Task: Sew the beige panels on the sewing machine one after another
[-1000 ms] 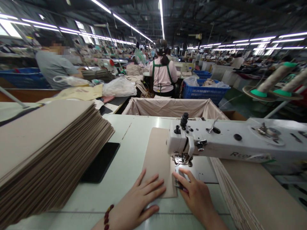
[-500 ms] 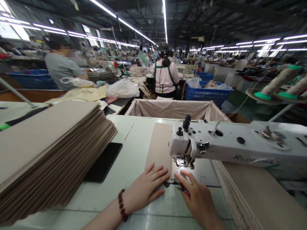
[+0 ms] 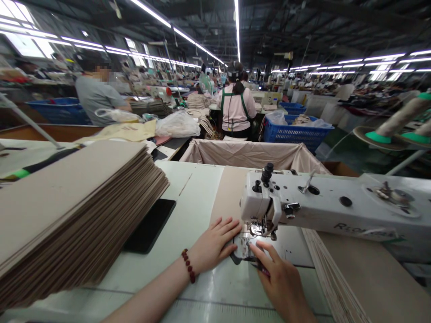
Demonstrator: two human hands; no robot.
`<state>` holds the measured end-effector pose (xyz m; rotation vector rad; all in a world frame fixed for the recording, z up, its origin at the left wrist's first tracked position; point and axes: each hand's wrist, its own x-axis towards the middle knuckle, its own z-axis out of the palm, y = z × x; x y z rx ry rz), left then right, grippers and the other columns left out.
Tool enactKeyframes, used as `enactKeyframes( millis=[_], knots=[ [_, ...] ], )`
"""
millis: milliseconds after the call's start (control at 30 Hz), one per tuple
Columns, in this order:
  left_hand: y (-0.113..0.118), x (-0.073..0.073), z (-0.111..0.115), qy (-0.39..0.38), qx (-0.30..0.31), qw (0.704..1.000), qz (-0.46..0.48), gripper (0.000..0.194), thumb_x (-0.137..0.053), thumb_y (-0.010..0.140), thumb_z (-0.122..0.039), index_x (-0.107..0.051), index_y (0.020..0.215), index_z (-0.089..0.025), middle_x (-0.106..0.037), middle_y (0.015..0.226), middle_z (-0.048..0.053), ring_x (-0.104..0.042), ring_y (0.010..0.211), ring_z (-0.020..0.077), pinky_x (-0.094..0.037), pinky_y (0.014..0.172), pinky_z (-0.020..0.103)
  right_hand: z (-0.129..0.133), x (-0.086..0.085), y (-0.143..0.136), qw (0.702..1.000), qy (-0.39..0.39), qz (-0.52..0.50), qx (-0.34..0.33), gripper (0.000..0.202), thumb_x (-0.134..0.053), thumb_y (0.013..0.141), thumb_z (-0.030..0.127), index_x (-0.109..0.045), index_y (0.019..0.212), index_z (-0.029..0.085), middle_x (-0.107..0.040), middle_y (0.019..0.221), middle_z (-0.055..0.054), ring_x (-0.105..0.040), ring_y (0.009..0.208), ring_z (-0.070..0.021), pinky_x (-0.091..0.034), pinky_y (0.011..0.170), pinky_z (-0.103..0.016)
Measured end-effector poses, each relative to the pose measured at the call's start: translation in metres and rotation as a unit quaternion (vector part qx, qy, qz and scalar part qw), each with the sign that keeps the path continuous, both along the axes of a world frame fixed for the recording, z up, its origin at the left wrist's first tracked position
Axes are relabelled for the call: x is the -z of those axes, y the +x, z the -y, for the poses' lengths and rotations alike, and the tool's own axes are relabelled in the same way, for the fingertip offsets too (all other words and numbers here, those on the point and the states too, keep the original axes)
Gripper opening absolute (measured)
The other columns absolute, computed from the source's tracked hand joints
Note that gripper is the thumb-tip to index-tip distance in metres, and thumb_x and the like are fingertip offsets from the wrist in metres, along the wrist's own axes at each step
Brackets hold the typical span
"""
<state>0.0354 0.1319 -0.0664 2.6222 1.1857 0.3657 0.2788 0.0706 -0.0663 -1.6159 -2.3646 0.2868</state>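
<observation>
Now the left hand point(image 3: 215, 244) lies flat on the beige panel point(image 3: 229, 197), nearer it. Its long axis runs away under the presser foot point(image 3: 261, 229). The right hand point(image 3: 279, 280) pinches a small tool, fingers closed.

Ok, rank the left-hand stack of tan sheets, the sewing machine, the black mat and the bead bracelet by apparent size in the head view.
1. Stack of tan sheets, enlarged by nearness.
2. Sewing machine.
3. Black mat.
4. Bead bracelet.

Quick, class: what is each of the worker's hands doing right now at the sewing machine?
Left hand: open, flat, fingers spread on the tan sheet beside the presser foot.
Right hand: fingers curled around a small dark tool, near the metal plate.
</observation>
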Motion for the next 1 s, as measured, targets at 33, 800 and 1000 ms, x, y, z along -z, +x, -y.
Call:
enactKeyframes(
  millis=[33,800,1000],
  knots=[
    [0.0004,0.0008,-0.0006,0.001,-0.003,1.000,0.000,0.054,-0.043,0.100,-0.042,-0.025,0.150,-0.032,-0.031,0.154,0.001,-0.028,0.141,0.0237,-0.021,0.117,0.046,0.0001,0.0003,0.0000,1.000,0.000,-0.001,0.000,0.066,-0.051,0.079,0.004,-0.047,0.135,0.036,-0.051,0.137,0.001,-0.067,0.091,-0.0182,-0.056,0.075,-0.031],
    [0.0037,0.0001,0.0005,0.005,-0.007,1.000,-0.024,0.057,-0.039,0.101,-0.045,-0.015,0.152,-0.034,-0.025,0.156,-0.003,-0.021,0.144,0.0237,-0.009,0.118,0.050,0.0005,0.0015,-0.0014,1.000,-0.002,0.003,0.001,0.063,-0.051,0.080,0.004,-0.048,0.134,0.034,-0.052,0.137,0.002,-0.067,0.090,-0.0186,-0.056,0.075,-0.033],
    [0.0034,-0.0031,-0.0004,0.009,-0.007,1.000,-0.020,0.057,-0.041,0.101,-0.045,-0.018,0.152,-0.033,-0.028,0.155,-0.002,-0.023,0.143,0.0235,-0.010,0.118,0.049,0.0004,0.0018,-0.0004,1.000,-0.004,-0.007,0.000,0.064,-0.052,0.080,0.004,-0.046,0.135,0.035,-0.051,0.137,0.002,-0.066,0.092,-0.0176,-0.055,0.076,-0.030]
  ],
)
